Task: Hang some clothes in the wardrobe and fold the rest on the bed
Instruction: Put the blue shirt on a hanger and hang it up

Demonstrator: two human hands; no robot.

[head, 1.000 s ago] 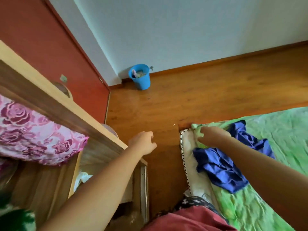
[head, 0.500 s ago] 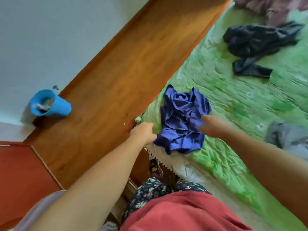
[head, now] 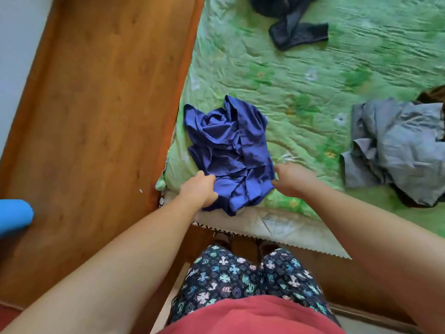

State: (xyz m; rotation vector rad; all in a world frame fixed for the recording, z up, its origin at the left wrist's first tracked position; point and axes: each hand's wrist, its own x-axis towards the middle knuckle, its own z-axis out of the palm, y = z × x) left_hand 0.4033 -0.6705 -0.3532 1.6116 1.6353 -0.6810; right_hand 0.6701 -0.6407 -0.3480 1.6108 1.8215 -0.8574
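Observation:
A crumpled blue garment (head: 228, 150) lies at the near corner of the bed, on the green patterned sheet (head: 301, 75). My left hand (head: 199, 189) grips the garment's near left edge with curled fingers. At the garment's near right edge is my right hand (head: 292, 179), fingers curled onto the cloth. A grey garment (head: 397, 150) lies bunched at the right of the bed. A dark garment (head: 293, 25) lies further off, near the top.
A wooden floor (head: 101, 116) runs along the bed's left side. A blue bucket (head: 14, 216) shows at the left edge. The white mattress side (head: 277, 225) faces me, with my patterned trousers and red top below.
My view swung from the wardrobe and floor onto the bed. Both hands came down to the near edge of the blue garment, the left hand crossing over from the wardrobe side.

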